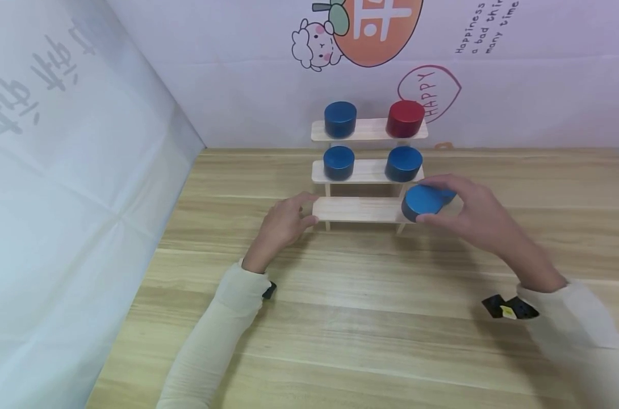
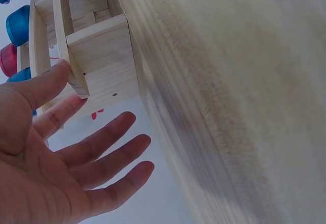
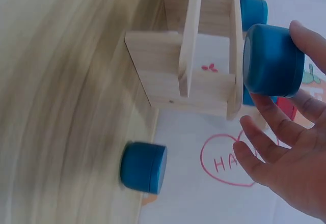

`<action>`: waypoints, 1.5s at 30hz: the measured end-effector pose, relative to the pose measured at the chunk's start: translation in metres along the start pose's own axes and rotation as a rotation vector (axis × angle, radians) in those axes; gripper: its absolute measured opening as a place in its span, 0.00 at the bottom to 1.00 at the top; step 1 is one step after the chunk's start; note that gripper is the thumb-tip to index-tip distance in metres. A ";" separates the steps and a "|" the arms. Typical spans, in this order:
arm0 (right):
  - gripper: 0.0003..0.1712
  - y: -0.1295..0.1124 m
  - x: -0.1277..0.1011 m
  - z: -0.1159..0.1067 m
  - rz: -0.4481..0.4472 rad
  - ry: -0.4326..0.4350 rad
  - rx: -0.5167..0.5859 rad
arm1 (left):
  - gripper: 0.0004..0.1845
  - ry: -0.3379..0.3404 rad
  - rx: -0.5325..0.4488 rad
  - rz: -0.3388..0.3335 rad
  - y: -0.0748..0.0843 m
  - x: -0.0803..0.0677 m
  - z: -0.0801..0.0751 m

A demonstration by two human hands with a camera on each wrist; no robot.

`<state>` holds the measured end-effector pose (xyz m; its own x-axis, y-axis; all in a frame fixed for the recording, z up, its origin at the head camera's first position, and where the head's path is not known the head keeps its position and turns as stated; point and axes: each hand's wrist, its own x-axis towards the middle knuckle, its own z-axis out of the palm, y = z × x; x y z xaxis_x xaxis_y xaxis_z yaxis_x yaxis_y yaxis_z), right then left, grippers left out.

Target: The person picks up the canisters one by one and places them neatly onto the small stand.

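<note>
Blue cylinder (image 1: 425, 201) going onto the stepped wooden rack (image 1: 363, 209)'s lowest tier.
Right hand (image 1: 470, 213) pinches it at the shelf's right end; left hand (image 1: 284, 221), fingers relaxed, steadies the left end. Next, I judge: seat it flat, then let go.

Two bare hands extend from long, close-fitting sleeves of pale cream fabric, softly creased along the forearms and ending in snug cuffs at the wrists. The left hand (image 1: 281, 222) carries a small black device (image 1: 269, 291) strapped at the cuff, only its dark edge showing on the inner side of the wrist. Behind the right hand (image 1: 473, 213), a larger black mount (image 1: 509, 307) sits on the wrist just ahead of the cuff, angular in outline and marked with a small yellow patch on its upper face. No rings or gloves are worn.
</note>
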<state>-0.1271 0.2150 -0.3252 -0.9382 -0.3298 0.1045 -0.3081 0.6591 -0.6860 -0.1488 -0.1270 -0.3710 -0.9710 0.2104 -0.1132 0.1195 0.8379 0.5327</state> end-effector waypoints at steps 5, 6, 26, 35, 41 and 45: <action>0.38 -0.005 0.006 0.010 -0.034 -0.013 0.005 | 0.27 0.002 -0.002 0.004 -0.001 0.000 0.001; 0.38 -0.006 0.006 0.012 -0.036 -0.015 0.000 | 0.27 0.003 -0.001 0.007 -0.001 0.000 0.001; 0.38 -0.029 0.019 0.047 -0.044 -0.040 -0.028 | 0.27 0.019 -0.005 -0.002 -0.002 -0.001 0.001; 0.38 -0.044 0.030 0.060 -0.045 -0.019 -0.006 | 0.27 0.014 -0.010 0.003 -0.001 -0.002 0.000; 0.40 -0.051 0.034 0.069 -0.037 -0.026 -0.024 | 0.26 -0.003 -0.006 -0.008 0.000 -0.002 0.001; 0.39 -0.054 0.038 0.073 -0.056 -0.026 -0.038 | 0.26 -0.003 -0.006 0.000 -0.001 -0.002 0.001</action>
<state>-0.1344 0.1179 -0.3366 -0.9151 -0.3840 0.1229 -0.3662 0.6641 -0.6519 -0.1467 -0.1278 -0.3720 -0.9705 0.2115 -0.1155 0.1179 0.8348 0.5378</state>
